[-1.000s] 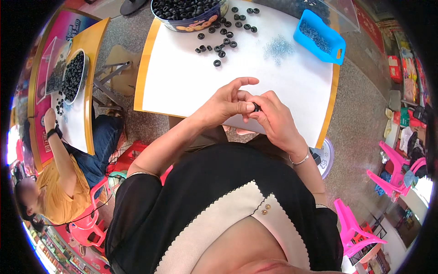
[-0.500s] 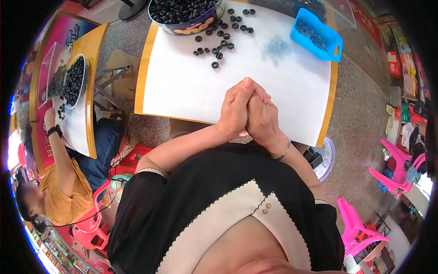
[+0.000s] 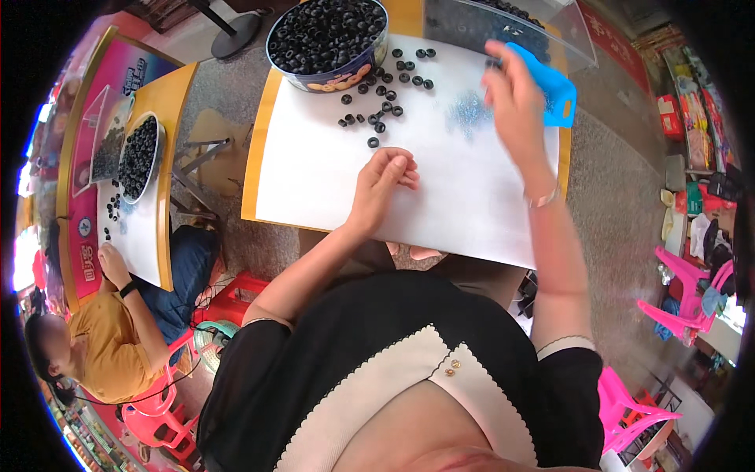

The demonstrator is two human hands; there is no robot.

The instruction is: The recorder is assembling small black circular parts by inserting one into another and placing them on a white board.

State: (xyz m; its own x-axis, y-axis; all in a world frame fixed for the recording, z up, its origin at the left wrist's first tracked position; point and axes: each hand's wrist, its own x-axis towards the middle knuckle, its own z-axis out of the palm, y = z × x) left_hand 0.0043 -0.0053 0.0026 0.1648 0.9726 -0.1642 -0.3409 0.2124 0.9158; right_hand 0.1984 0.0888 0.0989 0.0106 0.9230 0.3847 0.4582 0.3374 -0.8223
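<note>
My left hand [image 3: 383, 186] is over the near part of the white table sheet [image 3: 314, 173], its fingers curled in under the thumb. What they hold, if anything, is hidden. My right hand [image 3: 515, 102], smeared by motion, is raised at the far right, beside the blue tray [image 3: 557, 88] and in front of the clear plastic box [image 3: 464, 23]. Between its thumb and fingertips shows a small dark piece [image 3: 493, 62], which looks like a black ring. Several loose black rings [image 3: 391, 108] lie beyond my left hand. Tiny pale-blue beads [image 3: 468, 118] are spread left of my right hand.
A round tub [image 3: 330, 39] heaped with black rings stands at the far left of the table. To the left, a person [image 3: 118, 338] sits at another table with a bowl of black rings [image 3: 140, 157]. Pink stools [image 3: 629, 413] stand on the floor at right.
My hands were clasped together over the near part of the table. Now they are apart: the right has gone far and right beside the blue tray, the left a little to the left.
</note>
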